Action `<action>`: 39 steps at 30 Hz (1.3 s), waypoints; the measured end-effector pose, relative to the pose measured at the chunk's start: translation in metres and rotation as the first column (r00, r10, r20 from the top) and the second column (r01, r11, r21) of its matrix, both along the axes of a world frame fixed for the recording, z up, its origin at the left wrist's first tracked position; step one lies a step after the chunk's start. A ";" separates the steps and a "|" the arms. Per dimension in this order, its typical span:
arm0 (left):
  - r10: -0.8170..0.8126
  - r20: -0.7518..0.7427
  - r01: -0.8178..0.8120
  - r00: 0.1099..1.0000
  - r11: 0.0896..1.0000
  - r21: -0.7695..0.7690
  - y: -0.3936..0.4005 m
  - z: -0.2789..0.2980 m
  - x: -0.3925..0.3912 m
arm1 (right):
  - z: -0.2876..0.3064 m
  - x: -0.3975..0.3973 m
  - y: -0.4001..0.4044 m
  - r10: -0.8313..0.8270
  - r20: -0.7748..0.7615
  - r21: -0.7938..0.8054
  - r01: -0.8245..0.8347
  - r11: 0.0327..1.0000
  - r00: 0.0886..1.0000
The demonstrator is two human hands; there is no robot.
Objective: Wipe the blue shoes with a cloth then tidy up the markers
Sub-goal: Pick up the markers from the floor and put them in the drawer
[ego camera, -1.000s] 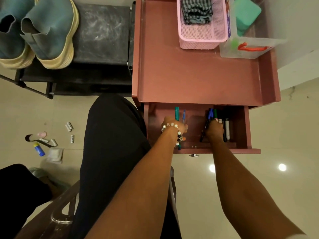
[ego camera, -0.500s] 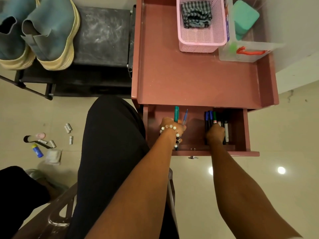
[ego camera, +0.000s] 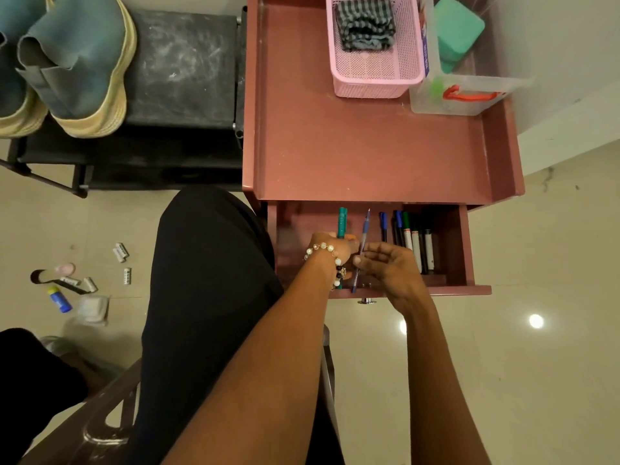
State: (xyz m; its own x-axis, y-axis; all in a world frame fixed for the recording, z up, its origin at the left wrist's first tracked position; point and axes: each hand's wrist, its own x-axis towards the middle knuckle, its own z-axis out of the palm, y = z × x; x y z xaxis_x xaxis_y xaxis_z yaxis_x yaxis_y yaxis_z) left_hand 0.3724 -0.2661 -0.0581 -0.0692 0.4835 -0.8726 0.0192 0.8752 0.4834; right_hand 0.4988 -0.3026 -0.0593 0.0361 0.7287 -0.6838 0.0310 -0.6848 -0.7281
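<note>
The markers (ego camera: 411, 239) lie in the open drawer (ego camera: 463, 250) of the red bench (ego camera: 369, 156), lined up side by side against its right wall, caps pointing away from the person. That neat row looks like the sorted pile, each one laid parallel so the drawer can take more. I count about six there: two blue-capped, one green-capped, and roughly three with dark or white barrels, though the darker ones run together in the shadow.

Left of the row, the left hand (ego camera: 330, 245), which wears a bead bracelet, is curled round a green marker (ego camera: 342, 221) and something orange beneath it; I cannot tell what the orange thing is. The right hand (ego camera: 385, 263) pinches a blue pen (ego camera: 361, 250) between thumb and fingertips, holding it nearly upright above the drawer's front. Judging by the grip, the pen is being passed or picked out to join the row.

The two blue shoes (ego camera: 73, 62) stand together on the black rack (ego camera: 188, 72) to the left, toes toward the person, well apart from both hands. One striped cloth (ego camera: 364, 25) sits folded in the pink basket (ego camera: 375, 78) at the back of the bench, which suggests the wiping is finished. Beside the basket stands one clear box (ego camera: 469, 102) with a red handle and a green block inside.

Several small things are scattered on the floor (ego camera: 536, 364) at the left.
</note>
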 end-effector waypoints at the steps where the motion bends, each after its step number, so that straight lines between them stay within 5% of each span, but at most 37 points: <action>1: 0.006 -0.007 -0.006 1.000 1.000 0.003 0.001 -0.003 0.001 | -0.003 0.002 0.003 -0.026 0.017 -0.005 0.026 1.000 1.000; 5: -0.001 -0.011 0.001 1.000 0.999 -0.033 0.006 -0.007 -0.001 | -0.031 0.010 0.030 -0.128 0.244 -0.021 0.137 0.990 0.961; 11: 0.143 -0.054 -0.145 0.988 0.989 -0.027 0.009 -0.001 0.001 | -0.092 0.017 0.051 0.226 0.719 -0.194 -0.123 0.973 0.657; 15: 0.226 0.030 -0.218 0.974 0.962 -0.165 0.011 0.007 -0.004 | -0.094 0.020 0.049 0.283 0.800 -0.247 -0.139 0.959 0.530; 22: 0.084 -0.061 -0.084 0.995 0.996 -0.003 0.009 -0.004 -0.004 | -0.094 0.039 0.049 0.320 0.846 -0.258 -0.199 0.945 0.425; 25: 0.068 -0.101 -0.065 0.993 0.997 0.034 0.009 -0.010 -0.005 | -0.085 0.031 0.050 0.142 0.854 -0.145 -0.033 0.989 0.501; 27: 0.066 -0.122 -0.060 0.990 0.997 0.056 0.008 -0.010 -0.005 | -0.072 0.022 0.048 -0.054 0.752 -0.004 0.087 0.996 0.657; 29: 0.082 -0.109 -0.075 0.991 0.995 0.062 0.008 -0.009 -0.005 | -0.046 0.008 0.039 -0.174 0.373 0.023 0.178 0.984 0.912; 32: 0.074 -0.073 -0.070 0.995 0.996 0.057 0.006 -0.006 -0.005 | -0.003 -0.011 0.012 -0.033 -0.088 -0.020 0.031 0.999 0.996; 35: 0.031 -0.024 -0.031 0.999 0.999 0.028 0.001 -0.006 -0.005 | 0.013 -0.015 -0.002 0.048 -0.012 0.053 -0.047 0.997 0.999; 39: 0.052 -0.035 -0.052 0.998 0.998 0.023 0.003 -0.009 -0.003 | -0.001 -0.003 0.008 -0.084 0.129 -0.012 0.086 0.996 0.988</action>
